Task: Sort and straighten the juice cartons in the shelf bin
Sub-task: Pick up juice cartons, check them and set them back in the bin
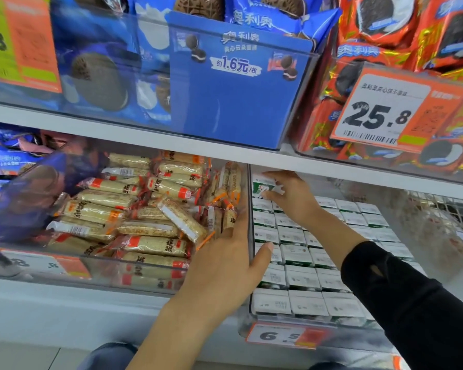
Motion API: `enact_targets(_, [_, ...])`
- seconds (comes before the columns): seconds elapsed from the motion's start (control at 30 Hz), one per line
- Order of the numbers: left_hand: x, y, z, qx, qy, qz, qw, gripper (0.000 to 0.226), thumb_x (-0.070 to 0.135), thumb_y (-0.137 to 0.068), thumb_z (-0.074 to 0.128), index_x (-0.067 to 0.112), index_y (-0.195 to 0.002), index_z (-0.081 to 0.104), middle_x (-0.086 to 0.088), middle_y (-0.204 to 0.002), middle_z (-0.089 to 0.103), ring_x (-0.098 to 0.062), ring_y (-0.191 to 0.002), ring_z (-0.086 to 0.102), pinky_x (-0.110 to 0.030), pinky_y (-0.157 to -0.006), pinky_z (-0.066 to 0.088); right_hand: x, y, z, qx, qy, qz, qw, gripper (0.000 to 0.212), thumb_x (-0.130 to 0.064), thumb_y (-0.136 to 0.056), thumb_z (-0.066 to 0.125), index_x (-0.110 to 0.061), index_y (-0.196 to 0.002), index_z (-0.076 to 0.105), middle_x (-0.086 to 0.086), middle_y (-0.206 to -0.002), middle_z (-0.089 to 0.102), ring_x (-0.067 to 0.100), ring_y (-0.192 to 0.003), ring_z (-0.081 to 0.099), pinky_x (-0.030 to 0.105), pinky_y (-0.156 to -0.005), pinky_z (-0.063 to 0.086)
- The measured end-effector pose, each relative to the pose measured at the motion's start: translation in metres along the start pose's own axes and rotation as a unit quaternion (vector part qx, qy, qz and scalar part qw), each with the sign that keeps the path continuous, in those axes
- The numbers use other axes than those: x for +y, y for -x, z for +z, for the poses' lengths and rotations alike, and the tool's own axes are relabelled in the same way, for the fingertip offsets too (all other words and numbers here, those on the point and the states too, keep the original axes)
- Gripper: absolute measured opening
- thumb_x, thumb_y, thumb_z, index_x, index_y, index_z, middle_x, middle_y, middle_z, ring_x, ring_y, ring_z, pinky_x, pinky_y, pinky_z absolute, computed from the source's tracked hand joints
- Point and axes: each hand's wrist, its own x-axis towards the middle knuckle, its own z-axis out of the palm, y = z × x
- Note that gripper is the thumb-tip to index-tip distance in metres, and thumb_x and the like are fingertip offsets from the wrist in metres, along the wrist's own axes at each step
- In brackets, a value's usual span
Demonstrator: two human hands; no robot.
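Two hands, right hand (292, 194) gripping half-hidden carton (262, 186)

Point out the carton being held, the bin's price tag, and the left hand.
Held carton (262, 186): head view, on its green-and-white face beside the right hand's fingers.
Price tag (278, 336): head view, on the printed 6.5.
Left hand (225, 268): head view, on the back of the hand.
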Motion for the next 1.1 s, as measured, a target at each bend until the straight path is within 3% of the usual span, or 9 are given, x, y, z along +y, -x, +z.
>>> enact_targets(0.17, [0.001, 0.000, 0.001, 0.005, -0.001, 0.004, 1.000, 0.070, 0.056, -0.095, 0.032, 0.025, -0.152, 0.005, -0.003, -0.127, 0.057, -0.019, -0.100, 0.060, -0.034, -0.081, 0.050, 0.005, -0.003, 0.007, -0.039, 0.029, 0.008, 0.999, 0.042, -0.022, -0.092, 0.062, -0.014, -0.132, 0.056, 0.011, -0.124, 0.056, 0.023, -0.104, 0.057, 0.011, -0.083, 0.031])
enact_targets(0.37, [0.000, 0.000, 0.002, 0.015, 0.003, 0.008, 1.000, 0.069, 0.055, -0.095, 0.033, 0.025, -0.152, 0.007, -0.002, -0.123, 0.059, -0.019, -0.098, 0.060, -0.032, -0.080, 0.049, 0.008, -0.002, 0.004, -0.049, 0.082, -0.047, 0.994, 0.030, -0.012, -0.093, 0.059, -0.008, -0.122, 0.064, 0.014, -0.111, 0.059, 0.028, -0.104, 0.058, 0.015, -0.088, 0.035])
enact_targets(0.43, [0.001, 0.000, 0.002, 0.016, 0.005, 0.007, 1.000, 0.069, 0.056, -0.095, 0.033, 0.025, -0.152, 0.008, -0.002, -0.123, 0.059, -0.019, -0.097, 0.061, -0.032, -0.080, 0.049, 0.011, 0.000, 0.000, -0.048, 0.079, -0.049, 0.994, 0.026, -0.012, -0.092, 0.060, -0.008, -0.117, 0.067, 0.016, -0.112, 0.061, 0.030, -0.106, 0.058, 0.022, -0.093, 0.039])
enact_targets(0.5, [0.001, 0.000, 0.002, 0.017, 0.008, 0.011, 1.000, 0.069, 0.056, -0.095, 0.033, 0.026, -0.152, 0.007, -0.003, -0.131, 0.056, -0.019, -0.103, 0.060, -0.033, -0.083, 0.049, 0.016, 0.002, -0.009, -0.050, 0.078, -0.021, 0.995, 0.029, -0.014, -0.092, 0.060, -0.011, -0.120, 0.065, 0.013, -0.119, 0.060, 0.029, -0.110, 0.056, 0.027, -0.095, 0.040])
enact_targets(0.67, [0.001, 0.000, 0.004, 0.021, -0.003, 0.008, 1.000, 0.070, 0.055, -0.095, 0.033, 0.024, -0.152, 0.007, -0.005, -0.134, 0.054, -0.019, -0.102, 0.061, -0.032, -0.083, 0.050, 0.031, 0.000, -0.029, -0.107, 0.105, 0.063, 0.987, 0.031, -0.025, -0.094, 0.057, -0.016, -0.123, 0.062, 0.006, -0.126, 0.058, 0.022, -0.115, 0.054, 0.023, -0.092, 0.037])
enact_targets(0.97, [0.004, 0.000, 0.006, 0.034, -0.017, 0.003, 0.999, 0.066, 0.050, -0.097, 0.032, 0.026, -0.152, 0.006, -0.002, -0.132, 0.055, -0.018, -0.097, 0.062, -0.031, -0.077, 0.051, 0.023, -0.022, -0.034, -0.210, 0.154, 0.107, 0.960, 0.043, -0.035, -0.093, 0.058, -0.018, -0.131, 0.052, 0.000, -0.137, 0.051, 0.020, -0.125, 0.046, 0.027, -0.102, 0.037])
enact_targets(1.1, [0.005, -0.001, 0.012, 0.049, -0.033, 0.001, 0.998, 0.061, 0.044, -0.099, 0.032, 0.024, -0.151, 0.007, -0.003, -0.128, 0.057, -0.020, -0.102, 0.059, -0.028, -0.076, 0.047, 0.014, -0.024, -0.030, -0.209, 0.208, 0.103, 0.950, 0.044, -0.044, -0.092, 0.056, -0.018, -0.127, 0.053, 0.002, -0.127, 0.055, 0.023, -0.117, 0.051, 0.035, -0.099, 0.043])
